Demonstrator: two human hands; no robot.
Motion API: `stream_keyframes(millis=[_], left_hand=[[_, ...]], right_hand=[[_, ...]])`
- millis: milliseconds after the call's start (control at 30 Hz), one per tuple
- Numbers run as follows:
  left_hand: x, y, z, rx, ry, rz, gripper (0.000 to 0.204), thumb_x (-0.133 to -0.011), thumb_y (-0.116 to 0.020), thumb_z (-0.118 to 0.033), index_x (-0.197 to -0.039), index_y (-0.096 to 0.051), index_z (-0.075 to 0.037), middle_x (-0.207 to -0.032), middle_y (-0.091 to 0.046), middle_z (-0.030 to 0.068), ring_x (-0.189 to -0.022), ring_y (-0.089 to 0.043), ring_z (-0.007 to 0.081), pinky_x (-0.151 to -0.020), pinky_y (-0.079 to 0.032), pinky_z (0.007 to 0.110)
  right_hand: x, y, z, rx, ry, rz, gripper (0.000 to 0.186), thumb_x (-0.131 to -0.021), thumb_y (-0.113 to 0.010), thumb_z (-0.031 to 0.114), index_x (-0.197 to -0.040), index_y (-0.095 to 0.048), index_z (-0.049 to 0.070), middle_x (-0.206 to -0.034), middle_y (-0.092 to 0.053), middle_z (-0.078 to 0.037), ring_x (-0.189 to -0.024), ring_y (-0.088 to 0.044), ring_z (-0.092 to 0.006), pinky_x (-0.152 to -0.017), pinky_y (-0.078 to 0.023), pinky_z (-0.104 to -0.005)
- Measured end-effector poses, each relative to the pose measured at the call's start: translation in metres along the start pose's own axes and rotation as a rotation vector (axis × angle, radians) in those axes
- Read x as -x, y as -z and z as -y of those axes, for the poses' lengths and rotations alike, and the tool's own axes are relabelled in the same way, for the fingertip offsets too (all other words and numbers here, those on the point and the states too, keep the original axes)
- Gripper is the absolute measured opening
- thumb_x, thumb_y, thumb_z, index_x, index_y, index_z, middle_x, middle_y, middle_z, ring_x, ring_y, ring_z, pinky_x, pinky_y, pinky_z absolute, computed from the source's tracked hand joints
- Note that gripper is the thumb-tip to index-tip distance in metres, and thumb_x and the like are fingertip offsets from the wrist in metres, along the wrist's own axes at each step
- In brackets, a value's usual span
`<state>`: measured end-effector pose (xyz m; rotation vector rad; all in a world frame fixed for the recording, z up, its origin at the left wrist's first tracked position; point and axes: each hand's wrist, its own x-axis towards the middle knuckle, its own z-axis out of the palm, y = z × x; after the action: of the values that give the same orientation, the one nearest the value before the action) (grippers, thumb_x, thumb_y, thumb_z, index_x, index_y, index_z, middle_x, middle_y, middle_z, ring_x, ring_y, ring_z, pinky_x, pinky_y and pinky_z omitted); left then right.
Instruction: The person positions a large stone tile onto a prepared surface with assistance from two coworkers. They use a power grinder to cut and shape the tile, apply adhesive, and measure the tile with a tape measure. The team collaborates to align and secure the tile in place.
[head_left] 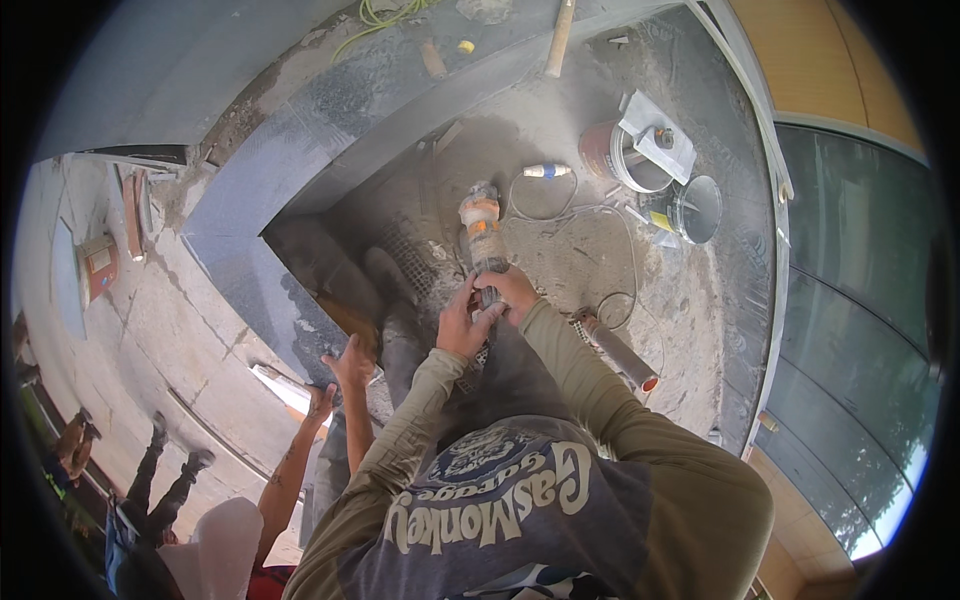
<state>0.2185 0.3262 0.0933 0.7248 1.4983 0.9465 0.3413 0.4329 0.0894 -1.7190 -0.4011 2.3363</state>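
Observation:
A dusty orange-and-grey handheld power tool (484,225), which looks like an angle grinder, points away from me over the dirty floor. My right hand (517,292) is wrapped round its rear end. Just to the left, my left hand (466,324) is closed on the same end, thumb and fingers meeting the right hand there. Dust blurs the tool's far head, so its disc cannot be made out. Left of my arms, a co-worker's hand (352,364) touches the edge of a grey stone slab (255,190), with that person's other hand (321,403) beside it.
A grey cable (634,262) with a blue-and-white connector (546,171) loops right of the tool. Two buckets, one reddish (600,155) and one grey (697,209), stand at the far right. An orange-ended tube (625,358) lies near my right forearm. Glass panels (850,270) line the right.

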Motion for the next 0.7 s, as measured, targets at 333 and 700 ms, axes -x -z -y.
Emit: stream_keyframes(millis=[333,700], left_hand=[[-0.072,-0.066,0.031,-0.324,0.153,-0.076,0.055,-0.096,-0.074,-0.03,-0.138,-0.062,0.003,-0.12,-0.075,0.0221,-0.104,-0.077,0.03,-0.088,-0.06,0.039],[-0.217,-0.124,0.038,-0.371,0.37,-0.154,0.038,-0.097,-0.072,-0.034,-0.117,-0.076,-0.002,-0.091,-0.08,0.0114,-0.087,-0.077,0.0203,-0.082,-0.058,0.034]], right_hand=[[-0.084,0.1,0.042,0.119,0.099,-0.25,0.024,-0.078,-0.078,0.011,-0.095,-0.071,-0.004,-0.087,-0.072,-0.012,-0.072,-0.072,-0.0224,-0.061,-0.056,-0.0374],[-0.242,0.266,0.129,0.643,0.016,-0.403,0.086,-0.07,-0.084,0.037,-0.132,-0.051,-0.013,-0.125,-0.068,-0.033,-0.116,-0.07,-0.0433,-0.099,-0.056,-0.0447]])
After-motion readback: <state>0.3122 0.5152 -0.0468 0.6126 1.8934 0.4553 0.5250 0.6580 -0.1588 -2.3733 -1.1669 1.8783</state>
